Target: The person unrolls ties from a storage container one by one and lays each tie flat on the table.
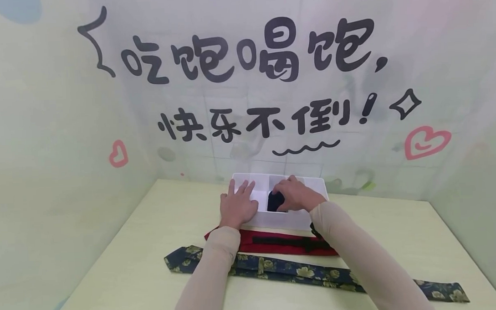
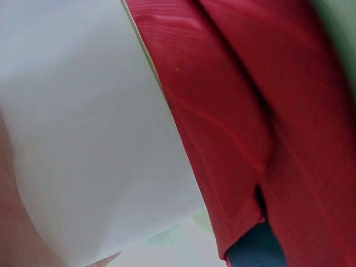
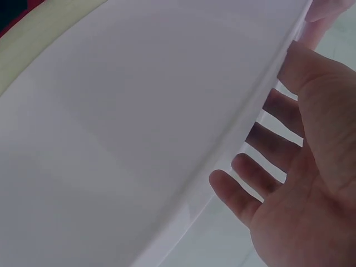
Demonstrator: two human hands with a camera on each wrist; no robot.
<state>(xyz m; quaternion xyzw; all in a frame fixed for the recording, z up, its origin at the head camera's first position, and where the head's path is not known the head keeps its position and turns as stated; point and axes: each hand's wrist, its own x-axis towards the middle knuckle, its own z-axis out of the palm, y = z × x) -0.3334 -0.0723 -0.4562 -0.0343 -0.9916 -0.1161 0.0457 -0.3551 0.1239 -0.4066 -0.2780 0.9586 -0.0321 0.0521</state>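
Note:
A white divided box (image 1: 287, 219) stands near the back wall. My left hand (image 1: 238, 205) rests over its front left rim, fingers spread and straight across the left compartment. In the middle compartment sits a dark bundle (image 1: 275, 201), which looks like cloth. My right hand (image 1: 296, 195) reaches in from the right and grips it between thumb and bent fingers. The right wrist view shows the right hand's fingers (image 3: 233, 192) curved at the box's rim; the bundle is hidden there. A red tie (image 1: 247, 241) with a black strip along it lies just in front of the box.
A dark blue tie with a floral pattern (image 1: 305, 271) stretches across the pale table (image 1: 154, 295), under both forearms. Behind the box rises a wall (image 1: 248, 164) with printed black lettering. Side walls (image 1: 69, 202) close in the table on the left and right.

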